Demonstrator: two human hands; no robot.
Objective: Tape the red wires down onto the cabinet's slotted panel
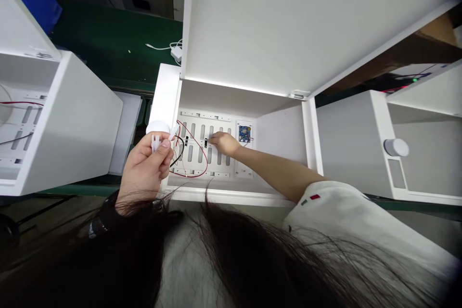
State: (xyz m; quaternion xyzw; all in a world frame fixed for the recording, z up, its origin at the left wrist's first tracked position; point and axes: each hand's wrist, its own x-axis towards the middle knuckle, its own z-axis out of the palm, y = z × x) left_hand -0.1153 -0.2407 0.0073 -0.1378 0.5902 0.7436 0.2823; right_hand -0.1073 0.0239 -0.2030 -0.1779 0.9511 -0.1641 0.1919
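My left hand [149,160] is closed on a small white plastic piece [155,143] with two narrow prongs, beside a white round knob [158,127] at the left edge of an open white box [234,197]. A second thin white strip [173,132] sticks out past the fingers. Deep inside the box, my right hand [225,144] has its fingertips together on a slotted white panel [200,154], right beside a small black part [205,143]. Whatever those fingertips hold is hidden. Red wire [207,160] and black wire [182,147] loop across the panel's left side.
A blue circuit board [245,134] sits at the box's right side. The raised white lid [260,24] stands behind it. Similar white boxes flank it at left [72,125] and right [346,144]. A white adapter with cable [176,53] lies on the green bench [119,43].
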